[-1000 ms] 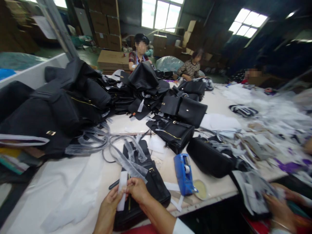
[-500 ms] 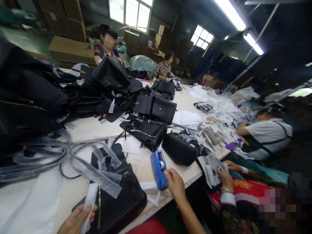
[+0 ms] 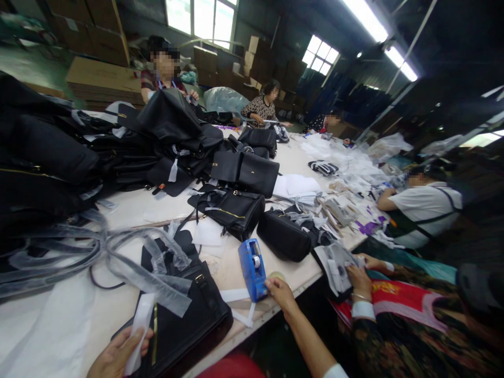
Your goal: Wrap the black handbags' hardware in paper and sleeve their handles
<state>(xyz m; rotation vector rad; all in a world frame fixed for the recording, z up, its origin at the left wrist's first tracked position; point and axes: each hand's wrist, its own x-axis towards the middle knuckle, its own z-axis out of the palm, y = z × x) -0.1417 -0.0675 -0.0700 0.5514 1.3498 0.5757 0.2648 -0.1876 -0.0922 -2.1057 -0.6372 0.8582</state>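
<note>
White strip (image 3: pixel 145 310) is pinched between thumb and fingers of my left hand (image 3: pixel 120 350), over one side of the near black bag (image 3: pixel 192 312). My right hand (image 3: pixel 280 294) has its fingertips drawn close at the front of the blue tape dispenser (image 3: pixel 249 269); I cannot tell whether they grip anything. Beyond the dispenser, more black bags (image 3: pixel 259 174) lie on the table (image 3: pixel 132 207); a co-worker's hands (image 3: pixel 360 283) are off to my right.

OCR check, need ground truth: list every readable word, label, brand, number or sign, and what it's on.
No text is readable.
Red cloth, lower right: yellow marks like lettering, too blurred.
Cardboard box, upper left: pale patch, perhaps a label, too small.
Blue tape dispenser, white strip: nothing legible.
</note>
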